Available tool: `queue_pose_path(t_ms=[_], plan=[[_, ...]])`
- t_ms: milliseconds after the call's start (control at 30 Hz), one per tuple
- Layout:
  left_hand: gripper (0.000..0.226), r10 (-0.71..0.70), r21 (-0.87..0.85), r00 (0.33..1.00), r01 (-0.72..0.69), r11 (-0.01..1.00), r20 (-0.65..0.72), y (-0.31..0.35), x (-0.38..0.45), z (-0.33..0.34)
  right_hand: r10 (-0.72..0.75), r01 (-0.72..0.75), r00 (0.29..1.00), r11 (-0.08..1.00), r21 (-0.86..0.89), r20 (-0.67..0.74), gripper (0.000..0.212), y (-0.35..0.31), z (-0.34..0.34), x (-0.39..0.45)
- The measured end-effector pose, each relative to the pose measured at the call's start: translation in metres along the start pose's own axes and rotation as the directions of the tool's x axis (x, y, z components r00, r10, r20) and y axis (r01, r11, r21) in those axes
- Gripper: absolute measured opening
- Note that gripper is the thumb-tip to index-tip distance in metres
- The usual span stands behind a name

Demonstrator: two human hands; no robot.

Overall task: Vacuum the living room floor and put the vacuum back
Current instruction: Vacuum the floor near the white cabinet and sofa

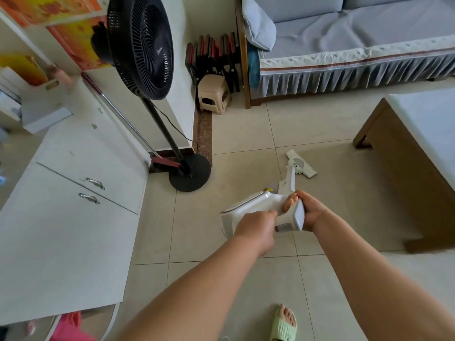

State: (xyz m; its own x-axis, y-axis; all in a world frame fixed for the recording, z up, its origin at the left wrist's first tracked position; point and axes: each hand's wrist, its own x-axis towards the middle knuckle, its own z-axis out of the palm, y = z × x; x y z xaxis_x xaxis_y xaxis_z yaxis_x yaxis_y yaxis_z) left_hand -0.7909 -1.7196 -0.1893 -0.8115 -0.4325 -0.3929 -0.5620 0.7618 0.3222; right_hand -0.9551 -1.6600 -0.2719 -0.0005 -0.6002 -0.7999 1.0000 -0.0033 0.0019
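A white stick vacuum (248, 210) is held over the beige tiled floor (241, 134) in the middle of the view. Its tube runs forward and down to the flat floor head (301, 163), which rests on the tiles near the coffee table. My right hand (311, 209) grips the vacuum's handle, fingers curled round it. My left hand (256, 226) holds the rear of the vacuum's body, with the fingers hidden against it.
A black standing fan (140, 45) with a round base (190, 174) stands left of the vacuum, beside a white cabinet (81, 183) and a leaning red-headed mop (165, 163). A wooden coffee table (418, 148) is at right, a grey sofa (344, 52) behind, and a small beige stool (213, 94) by the wall.
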Motion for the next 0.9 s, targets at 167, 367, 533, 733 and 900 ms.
queue_pose_path(t_ms=[167, 367, 533, 733, 900], plan=[[0.028, 0.01, -0.006, 1.0, -0.01, 1.0, 0.017, 0.025, 0.031, -0.001, -0.017, 0.018, 1.0, 1.0, 0.008, -0.019, 0.026, -0.037, -0.004, -0.005], [0.022, 0.122, 0.082, 0.99, -0.129, 0.988, 0.076, 0.044, 0.016, 0.009, 0.001, -0.002, 1.0, 0.994, 0.114, 0.011, 0.023, -0.028, -0.042, -0.019], [0.013, 0.171, 0.114, 0.976, -0.187, 0.976, 0.135, 0.039, -0.029, 0.022, 0.024, -0.028, 0.999, 0.99, 0.14, 0.028, 0.027, 0.017, -0.061, -0.039], [0.018, 0.178, 0.132, 0.976, -0.195, 0.972, 0.128, 0.009, -0.094, 0.047, 0.035, -0.038, 0.999, 0.987, 0.159, 0.018, 0.03, 0.093, -0.078, -0.053], [0.016, 0.156, 0.116, 0.979, -0.171, 0.978, 0.132, -0.02, -0.168, 0.073, 0.045, -0.043, 0.999, 0.989, 0.142, -0.012, 0.024, 0.171, -0.095, -0.065]])
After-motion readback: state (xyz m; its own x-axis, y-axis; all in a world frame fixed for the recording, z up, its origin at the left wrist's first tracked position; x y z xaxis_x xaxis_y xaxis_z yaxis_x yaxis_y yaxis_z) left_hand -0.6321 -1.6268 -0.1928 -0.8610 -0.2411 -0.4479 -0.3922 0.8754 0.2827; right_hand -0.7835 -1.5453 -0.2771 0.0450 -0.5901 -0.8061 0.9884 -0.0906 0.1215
